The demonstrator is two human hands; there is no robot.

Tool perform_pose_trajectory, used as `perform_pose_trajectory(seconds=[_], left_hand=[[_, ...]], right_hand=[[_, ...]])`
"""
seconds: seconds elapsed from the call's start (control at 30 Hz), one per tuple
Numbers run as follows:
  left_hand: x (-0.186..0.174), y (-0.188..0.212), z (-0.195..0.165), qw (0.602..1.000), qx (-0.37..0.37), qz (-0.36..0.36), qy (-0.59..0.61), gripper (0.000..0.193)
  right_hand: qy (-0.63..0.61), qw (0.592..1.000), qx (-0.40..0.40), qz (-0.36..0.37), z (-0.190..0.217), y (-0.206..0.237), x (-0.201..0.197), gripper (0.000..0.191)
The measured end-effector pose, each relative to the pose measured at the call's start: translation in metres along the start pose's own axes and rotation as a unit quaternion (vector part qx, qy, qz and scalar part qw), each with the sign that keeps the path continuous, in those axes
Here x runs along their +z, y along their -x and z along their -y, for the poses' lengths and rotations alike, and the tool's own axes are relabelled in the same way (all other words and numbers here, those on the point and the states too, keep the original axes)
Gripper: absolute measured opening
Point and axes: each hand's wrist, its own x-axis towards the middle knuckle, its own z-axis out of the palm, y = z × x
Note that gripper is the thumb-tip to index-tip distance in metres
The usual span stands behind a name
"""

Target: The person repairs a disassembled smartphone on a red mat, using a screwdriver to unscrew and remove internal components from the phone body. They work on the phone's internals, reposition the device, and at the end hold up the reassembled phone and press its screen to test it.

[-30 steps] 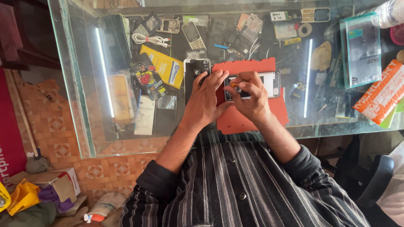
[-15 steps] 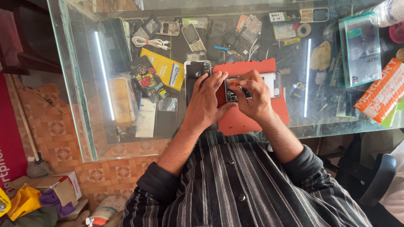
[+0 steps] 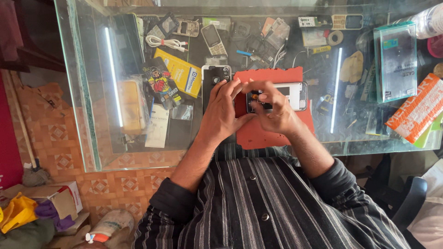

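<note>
On red mat (image 3: 272, 133): hands (image 3: 249, 110) gripping opened phone (image 3: 288, 95).

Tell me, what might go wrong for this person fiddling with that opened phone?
The opened phone lies on a red mat near the glass counter's edge; a slip might send it off. Both the left hand and right hand crowd it, so a tiny part could drop unnoticed.

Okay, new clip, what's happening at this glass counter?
A person in a striped shirt works on an opened phone lying on a red mat on a glass counter. The right hand presses down on the phone's near end; the left hand steadies it from the side. A black phone back lies beside them, among other phones and parts.
</note>
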Motion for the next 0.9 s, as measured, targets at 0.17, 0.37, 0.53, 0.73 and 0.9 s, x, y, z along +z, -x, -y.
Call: perform_pose_trajectory(seconds=[0.17, 0.37, 0.53, 0.73, 0.9], left_hand=[[-0.0012, -0.0002, -0.0030, 1.000, 0.011, -0.005, -0.016, 0.093], [-0.0023, -0.0011, -0.0035, 1.000, 0.010, 0.000, -0.014, 0.091], [-0.0027, -0.0009, -0.0034, 1.000, 0.012, 0.005, -0.022, 0.092], [-0.0032, -0.0034, -0.0053, 1.000, 0.010, -0.002, -0.009, 0.093], [-0.0044, -0.0063, -0.0064, 1.000, -0.002, 0.013, -0.009, 0.093]], right_hand=[[0.036, 0.997, 0.039, -0.063, -0.0013, 0.0005, 0.0011, 0.063], [0.071, 0.995, 0.039, -0.061, -0.0033, 0.0012, -0.0014, 0.070], [-0.017, 0.999, 0.037, -0.014, -0.0064, 0.0034, -0.0004, 0.068], [0.002, 0.994, 0.082, -0.075, -0.0068, 0.0051, 0.0002, 0.071], [0.018, 1.000, 0.009, -0.018, -0.0051, 0.0045, -0.0028, 0.068]])
